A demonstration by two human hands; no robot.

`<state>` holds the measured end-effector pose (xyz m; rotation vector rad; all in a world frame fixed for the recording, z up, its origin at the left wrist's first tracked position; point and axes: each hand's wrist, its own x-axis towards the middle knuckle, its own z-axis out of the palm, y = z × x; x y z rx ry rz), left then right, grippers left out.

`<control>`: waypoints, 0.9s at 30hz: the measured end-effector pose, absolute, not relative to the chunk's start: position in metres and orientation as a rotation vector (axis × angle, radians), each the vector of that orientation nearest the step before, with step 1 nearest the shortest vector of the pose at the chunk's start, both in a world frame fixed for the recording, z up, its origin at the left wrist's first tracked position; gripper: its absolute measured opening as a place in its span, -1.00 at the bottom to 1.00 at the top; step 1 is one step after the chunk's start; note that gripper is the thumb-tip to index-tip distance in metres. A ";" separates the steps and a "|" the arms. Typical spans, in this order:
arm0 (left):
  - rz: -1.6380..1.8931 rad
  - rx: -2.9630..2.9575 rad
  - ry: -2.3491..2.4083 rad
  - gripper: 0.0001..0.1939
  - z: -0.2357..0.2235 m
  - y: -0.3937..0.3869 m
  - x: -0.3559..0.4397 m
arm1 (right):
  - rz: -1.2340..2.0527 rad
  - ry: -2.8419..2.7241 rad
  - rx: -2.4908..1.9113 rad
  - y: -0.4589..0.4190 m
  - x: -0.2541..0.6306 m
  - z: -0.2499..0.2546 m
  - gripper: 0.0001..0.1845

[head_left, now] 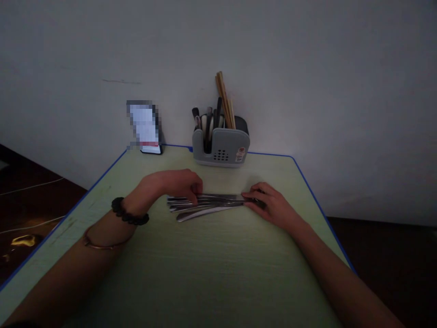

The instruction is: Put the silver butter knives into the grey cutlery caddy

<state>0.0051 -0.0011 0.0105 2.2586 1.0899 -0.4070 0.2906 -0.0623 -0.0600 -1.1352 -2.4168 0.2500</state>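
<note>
A bundle of shiny metal cutlery (218, 200) lies lengthwise across the table, its long handles fanning out slightly toward the left. My left hand (180, 183) reaches over the handle ends from behind, with thumb and fingers closed around part of the bundle. At the other end, my right hand (268, 202) pinches the cutlery between thumb and fingers and covers its tips, so the kind of each piece is hidden. One handle (198, 212) sits a little apart, in front of the others.
Behind the cutlery, a grey utensil holder (228, 141) stands against the wall with wooden chopsticks (223, 98) and dark-handled utensils in it. A propped phone (146, 127), its screen blurred, is at the back left. Blue edging (310, 187) borders the pale green table (205, 264).
</note>
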 end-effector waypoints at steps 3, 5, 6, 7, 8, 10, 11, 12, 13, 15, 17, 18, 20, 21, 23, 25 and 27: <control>-0.380 2.271 1.100 -0.81 0.011 0.003 0.002 | 0.252 -2.411 -1.144 -0.061 0.294 -0.059 -0.69; -0.397 2.294 1.122 -0.81 0.009 0.004 0.002 | 0.260 -2.407 -1.147 -0.061 0.295 -0.058 -0.68; -0.408 2.302 1.129 -0.82 0.009 0.005 0.002 | 0.264 -2.406 -1.147 -0.061 0.295 -0.058 -0.67; -0.416 2.309 1.130 -0.83 0.008 0.005 0.002 | 0.266 -2.406 -1.146 -0.062 0.294 -0.057 -0.65; -0.423 2.312 1.126 -0.83 0.008 0.005 0.002 | 0.265 -2.406 -1.144 -0.062 0.294 -0.057 -0.63; -0.424 2.315 1.099 -0.84 0.009 0.003 0.001 | 0.256 -2.398 -1.146 -0.063 0.293 -0.056 -0.61; -0.422 2.319 1.081 -0.84 0.011 0.002 0.000 | 0.245 -2.391 -1.154 -0.063 0.292 -0.056 -0.61; -0.422 2.329 1.061 -0.85 0.013 0.000 0.000 | 0.227 -2.384 -1.168 -0.064 0.290 -0.056 -0.61; -0.420 2.350 1.044 -0.84 0.015 -0.002 0.000 | 0.199 -2.377 -1.188 -0.065 0.288 -0.056 -0.63; -0.384 2.411 1.013 -0.82 0.020 -0.007 0.001 | 0.121 -2.377 -1.226 -0.067 0.282 -0.054 -0.66; -0.292 2.468 0.986 -0.78 0.027 -0.013 0.004 | 0.023 -2.381 -1.241 -0.069 0.273 -0.050 -0.68; -0.221 2.492 0.970 -0.77 0.030 -0.016 0.006 | -0.022 -2.380 -1.235 -0.070 0.266 -0.047 -0.69; -0.058 2.535 0.952 -0.75 0.039 -0.021 0.011 | -0.090 -2.368 -1.214 -0.072 0.252 -0.038 -0.68; 0.022 2.556 0.944 -0.75 0.043 -0.023 0.014 | -0.101 -2.362 -1.211 -0.072 0.245 -0.032 -0.68; 0.174 2.574 0.940 -0.75 0.054 -0.026 0.018 | -0.067 -2.346 -1.213 -0.070 0.233 -0.017 -0.69; 0.335 2.547 0.977 -0.76 0.066 -0.027 0.019 | 0.011 -2.335 -1.205 -0.065 0.227 0.001 -0.70; 0.524 2.476 1.043 -0.74 0.078 -0.028 0.016 | 0.068 -2.328 -1.178 -0.059 0.228 0.023 -0.72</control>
